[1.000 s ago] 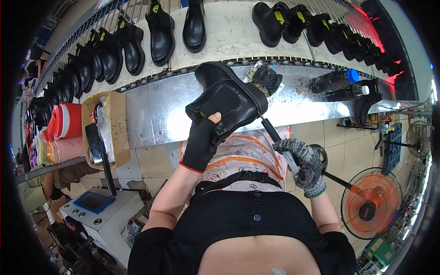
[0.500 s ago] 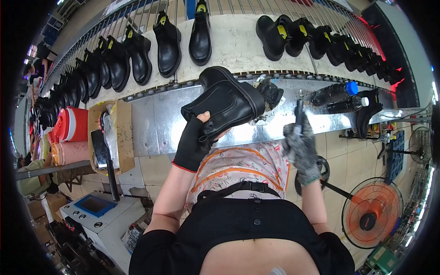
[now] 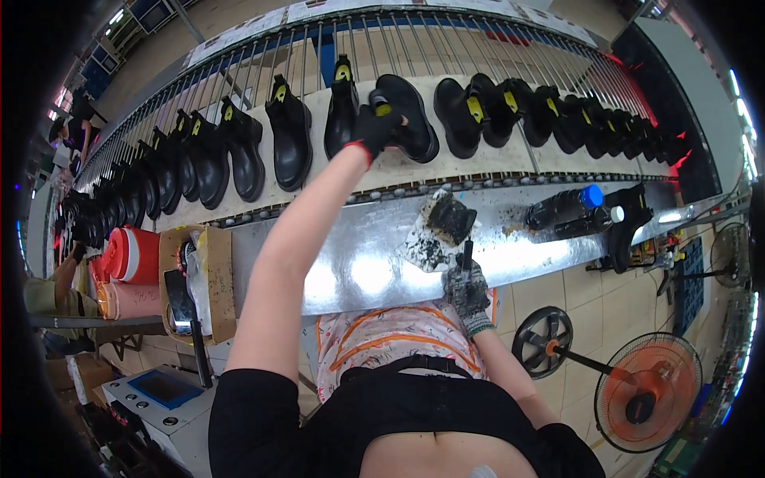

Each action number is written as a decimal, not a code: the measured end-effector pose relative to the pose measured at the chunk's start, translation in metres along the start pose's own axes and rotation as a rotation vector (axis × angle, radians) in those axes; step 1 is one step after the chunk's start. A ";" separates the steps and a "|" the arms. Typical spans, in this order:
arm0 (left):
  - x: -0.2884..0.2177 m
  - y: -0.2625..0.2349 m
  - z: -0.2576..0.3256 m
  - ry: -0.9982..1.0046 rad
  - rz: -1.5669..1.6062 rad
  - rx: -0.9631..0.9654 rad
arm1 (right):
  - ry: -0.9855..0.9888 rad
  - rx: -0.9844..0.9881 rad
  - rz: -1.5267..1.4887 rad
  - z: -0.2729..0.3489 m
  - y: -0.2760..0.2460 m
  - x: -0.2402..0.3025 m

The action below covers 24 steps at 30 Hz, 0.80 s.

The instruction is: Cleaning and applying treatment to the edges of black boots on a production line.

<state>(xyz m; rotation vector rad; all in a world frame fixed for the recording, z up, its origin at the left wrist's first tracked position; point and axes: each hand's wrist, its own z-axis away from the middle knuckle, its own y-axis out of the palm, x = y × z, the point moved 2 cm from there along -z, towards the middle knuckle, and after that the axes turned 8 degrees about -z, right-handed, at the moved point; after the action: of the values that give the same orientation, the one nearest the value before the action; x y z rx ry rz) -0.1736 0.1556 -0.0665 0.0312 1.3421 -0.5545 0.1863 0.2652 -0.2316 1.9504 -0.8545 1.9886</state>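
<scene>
While left grip (image 3: 374, 127) clasps boot (image 3: 410, 115), right grip (image 3: 468, 288) holds brush (image 3: 466, 255).

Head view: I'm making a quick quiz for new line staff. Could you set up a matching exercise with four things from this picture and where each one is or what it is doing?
Things:
1. left hand
2. right hand
3. blue-capped bottle
4. orange fan

Places or states:
a. on the tiled floor, at the right
b. lying on the metal bench
c. holds a dark tool upright at the bench edge
d. on a black boot on the conveyor

Pairs: 1-d, 2-c, 3-b, 4-a
</scene>
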 end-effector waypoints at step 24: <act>0.021 0.094 0.076 0.488 0.177 0.016 | 0.007 0.097 0.165 0.003 -0.012 0.066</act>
<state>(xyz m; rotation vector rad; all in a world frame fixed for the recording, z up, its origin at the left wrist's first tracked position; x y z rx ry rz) -0.0650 0.2047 -0.0940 0.3129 1.7877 -0.4202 0.1892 0.2578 -0.1648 1.9806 -0.9635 2.1660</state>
